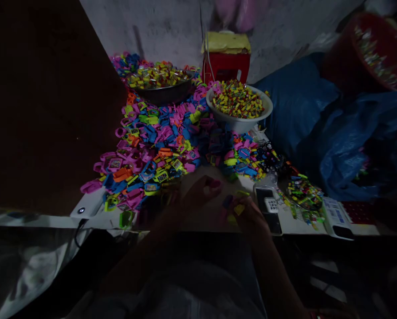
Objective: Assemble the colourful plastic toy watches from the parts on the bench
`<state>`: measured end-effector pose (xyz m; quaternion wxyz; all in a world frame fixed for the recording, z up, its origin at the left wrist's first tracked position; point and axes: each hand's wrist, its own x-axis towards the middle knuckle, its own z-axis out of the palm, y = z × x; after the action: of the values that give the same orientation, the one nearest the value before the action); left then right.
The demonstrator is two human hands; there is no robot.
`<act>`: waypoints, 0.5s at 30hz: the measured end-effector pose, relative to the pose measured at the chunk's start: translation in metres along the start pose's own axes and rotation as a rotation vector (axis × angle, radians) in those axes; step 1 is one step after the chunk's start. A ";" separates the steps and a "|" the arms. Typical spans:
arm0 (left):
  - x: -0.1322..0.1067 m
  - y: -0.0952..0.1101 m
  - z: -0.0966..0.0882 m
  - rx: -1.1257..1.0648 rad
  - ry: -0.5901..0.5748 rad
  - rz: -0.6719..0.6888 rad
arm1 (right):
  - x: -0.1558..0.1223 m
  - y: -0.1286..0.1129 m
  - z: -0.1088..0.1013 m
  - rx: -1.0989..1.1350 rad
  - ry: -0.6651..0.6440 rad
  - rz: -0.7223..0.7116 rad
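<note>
In the head view my left hand [198, 191] is closed over the bare front part of the table, with a pink plastic toy watch [214, 183] at its fingertips. My right hand [253, 219] grips a yellow plastic toy watch [239, 209]. Purple and pink pieces show dimly beside the right fingers; whether they are held or lie on the table I cannot tell. Beyond both hands spreads a large heap of pink, blue, orange and yellow toy watches [165, 133]. The scene is dark and the finger detail is weak.
Small yellow and red pieces fill a white basin [238, 124] and a dark metal basin [161, 95]. A red stool [226, 66] stands behind. Blue plastic bags [291, 106] lie at right, near a phone [268, 208]. A white power bank [87, 206] sits at the left edge.
</note>
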<state>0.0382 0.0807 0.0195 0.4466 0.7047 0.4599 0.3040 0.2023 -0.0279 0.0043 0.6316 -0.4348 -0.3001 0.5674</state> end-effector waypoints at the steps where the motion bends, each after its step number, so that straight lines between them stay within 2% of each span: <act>1: -0.011 0.005 -0.005 0.004 0.002 0.000 | 0.000 -0.001 0.004 0.033 -0.009 0.001; 4: -0.039 0.013 -0.018 0.007 -0.031 -0.019 | -0.002 -0.005 0.009 0.069 -0.061 -0.001; 7: -0.054 0.009 -0.023 -0.008 -0.076 -0.076 | -0.004 -0.008 0.011 0.084 -0.100 0.023; 12: -0.063 -0.006 -0.018 -0.141 -0.124 -0.110 | -0.003 -0.004 0.016 0.183 -0.069 0.061; 15: -0.064 -0.007 -0.017 -0.180 -0.121 -0.097 | -0.004 -0.001 0.019 0.150 -0.024 0.091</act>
<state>-0.0036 0.0290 0.0193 0.5494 0.6558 0.4363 0.2789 0.1850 -0.0276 0.0142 0.6323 -0.3926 -0.2441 0.6217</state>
